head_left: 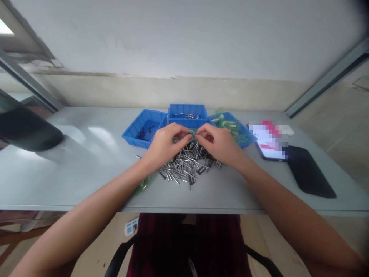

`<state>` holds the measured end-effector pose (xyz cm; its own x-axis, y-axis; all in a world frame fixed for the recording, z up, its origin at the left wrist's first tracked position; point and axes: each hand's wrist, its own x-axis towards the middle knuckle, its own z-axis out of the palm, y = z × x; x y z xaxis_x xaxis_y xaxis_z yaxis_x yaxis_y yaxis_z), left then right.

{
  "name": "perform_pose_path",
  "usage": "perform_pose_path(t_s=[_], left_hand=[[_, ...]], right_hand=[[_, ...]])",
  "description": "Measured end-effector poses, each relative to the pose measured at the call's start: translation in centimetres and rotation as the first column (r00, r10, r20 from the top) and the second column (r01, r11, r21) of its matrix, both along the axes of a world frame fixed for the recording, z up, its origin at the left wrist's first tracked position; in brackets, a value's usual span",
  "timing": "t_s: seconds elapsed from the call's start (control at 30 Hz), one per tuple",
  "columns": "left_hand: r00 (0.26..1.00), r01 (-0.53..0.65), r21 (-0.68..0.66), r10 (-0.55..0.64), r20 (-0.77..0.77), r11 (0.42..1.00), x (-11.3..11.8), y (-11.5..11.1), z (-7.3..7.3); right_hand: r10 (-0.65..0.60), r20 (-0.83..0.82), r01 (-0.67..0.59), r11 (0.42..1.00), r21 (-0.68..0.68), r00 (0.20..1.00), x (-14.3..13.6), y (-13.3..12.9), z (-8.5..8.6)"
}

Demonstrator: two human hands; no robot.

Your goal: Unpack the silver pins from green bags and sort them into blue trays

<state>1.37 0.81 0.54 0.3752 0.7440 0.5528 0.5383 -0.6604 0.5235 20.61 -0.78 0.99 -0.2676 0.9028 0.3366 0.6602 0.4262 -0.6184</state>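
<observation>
Grey tabletop (77,173), backed by one pale wall (184,42), is supporting one heap of metal fasteners (183,165), silver and dark, which are lying too tangled to count. This heap is sitting directly below and in front of the meeting fingertips, between two forearms. The left hand (164,144) is curving thumb and forefinger toward each other with a narrow gap, and the right hand (220,143) is mirroring it just beside; whether either is gripping something small, one cannot tell. Beyond the heap, three blue bins are standing in an arc: the left bin (134,140) is containing a few dark fasteners, the middle bin (187,124) is containing loose silver ones, and the right bin (250,142) is holding green plastic packaging (230,125). One piece of green film (143,186) is lying near the left wrist. Farther right, one phone (261,149) is showing a lit, partly blurred screen, and one black flat object (313,175) is lying beside it. At far left, one dark cylindrical object (31,129) is resting on the tabletop.
</observation>
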Motion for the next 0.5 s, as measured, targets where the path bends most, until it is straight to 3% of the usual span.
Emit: perform_pose_path(t_s=[0.27,0.5], left_hand=[[1.0,0.024,0.0,-0.024,0.013,1.0,0.04,-0.3,0.2],[0.998,0.059,0.034,-0.059,-0.009,0.998,-0.05,-0.14,0.14]], right_hand=[[0.06,-0.03,-0.062,0.995,-0.083,0.998,-0.34,-0.23,0.06],[0.184,-0.171,-0.222,0.946,-0.235,0.968,-0.3,-0.33,0.14]])
